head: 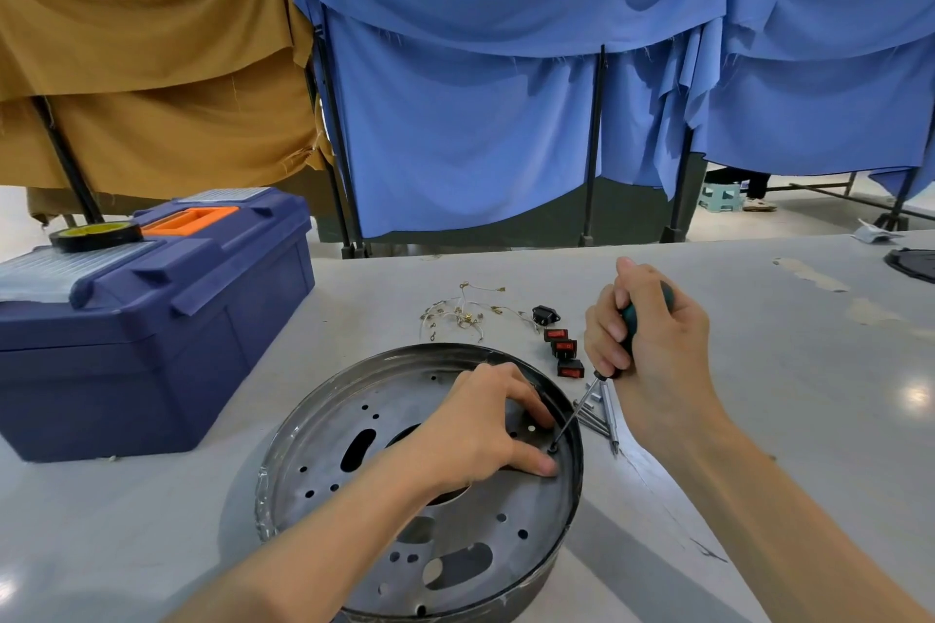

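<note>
A round grey metal pan [324, 460] with many punched holes lies on the white table in front of me. My left hand [480, 425] rests inside it, fingertips pressed on the plate near the right rim. My right hand [642, 339] grips the green handle of a screwdriver [582, 407]. The shaft slants down to the left, and its tip sits on a small screw [552, 448] in the plate beside my left fingertips.
A blue toolbox [152, 319] with an orange handle stands at the left, a black tape roll [96, 234] on its lid. Behind the pan lie thin wires [465, 309], a black socket [545, 315], three red rocker switches [562, 349], and metal rods [604, 412].
</note>
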Motion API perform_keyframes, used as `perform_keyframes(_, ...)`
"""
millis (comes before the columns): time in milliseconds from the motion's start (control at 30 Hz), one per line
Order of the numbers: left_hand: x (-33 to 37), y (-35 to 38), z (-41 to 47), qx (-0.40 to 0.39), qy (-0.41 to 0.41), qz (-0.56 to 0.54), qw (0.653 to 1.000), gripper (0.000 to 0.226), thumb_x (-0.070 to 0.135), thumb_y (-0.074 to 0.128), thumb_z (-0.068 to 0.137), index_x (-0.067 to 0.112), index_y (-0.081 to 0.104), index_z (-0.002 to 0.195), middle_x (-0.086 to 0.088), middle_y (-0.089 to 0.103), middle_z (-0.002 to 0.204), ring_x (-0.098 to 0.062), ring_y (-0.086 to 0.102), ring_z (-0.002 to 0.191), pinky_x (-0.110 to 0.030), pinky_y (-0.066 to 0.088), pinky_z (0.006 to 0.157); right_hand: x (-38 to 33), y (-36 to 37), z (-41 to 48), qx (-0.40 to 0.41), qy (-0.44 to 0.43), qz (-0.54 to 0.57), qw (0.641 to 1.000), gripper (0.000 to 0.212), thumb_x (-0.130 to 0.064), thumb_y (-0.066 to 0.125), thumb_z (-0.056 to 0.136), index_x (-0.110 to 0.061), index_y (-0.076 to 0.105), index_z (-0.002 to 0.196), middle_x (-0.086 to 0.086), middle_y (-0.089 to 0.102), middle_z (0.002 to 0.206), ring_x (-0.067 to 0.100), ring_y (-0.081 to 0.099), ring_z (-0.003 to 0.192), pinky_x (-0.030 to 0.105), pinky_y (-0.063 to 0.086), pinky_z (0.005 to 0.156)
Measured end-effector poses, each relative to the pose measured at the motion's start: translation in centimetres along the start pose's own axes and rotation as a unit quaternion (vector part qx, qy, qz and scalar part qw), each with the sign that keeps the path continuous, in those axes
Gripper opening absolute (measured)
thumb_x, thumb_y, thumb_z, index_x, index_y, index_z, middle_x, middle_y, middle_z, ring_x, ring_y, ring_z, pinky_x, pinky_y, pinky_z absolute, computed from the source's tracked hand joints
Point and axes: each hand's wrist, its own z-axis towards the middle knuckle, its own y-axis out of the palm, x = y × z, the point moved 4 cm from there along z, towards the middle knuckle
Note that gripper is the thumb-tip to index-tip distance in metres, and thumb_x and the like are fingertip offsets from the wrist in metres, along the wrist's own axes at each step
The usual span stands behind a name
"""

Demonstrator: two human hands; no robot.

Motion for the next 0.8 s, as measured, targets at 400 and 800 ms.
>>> perform_keyframes(400,0.2,0.1,-0.1,0.004,-0.007,-0.004,1.000,0.035,0.023,0.090,0.063,0.017,0.076,0.094,0.011,0.060,0.105,-0.012,0.053,0.104,-0.025,0.041,0.082,-0.3,1.8,-0.2,-0.167,0.106,0.001,0.980,0.043,-0.047,0.042,0.094,-0.011,0.059,0.078,0.006,0.044,0.061,0.018,0.037,0.048,0.032,0.033,0.051)
perform_keyframes(800,0.1,0.1,-0.1,-0.004,-0.027,-0.003,1.000,0.037,0.023,0.089,0.065,0.022,0.073,0.098,0.010,0.057,0.111,-0.013,0.050,0.109,-0.031,0.043,0.092,-2.5,1.6,-0.3,-0.288,-0.010,-0.157,0.945,0.025,-0.022,0.055,0.094,-0.010,0.065,0.114,0.012,0.073,0.104,0.032,0.073,0.091,0.030,0.058,0.080)
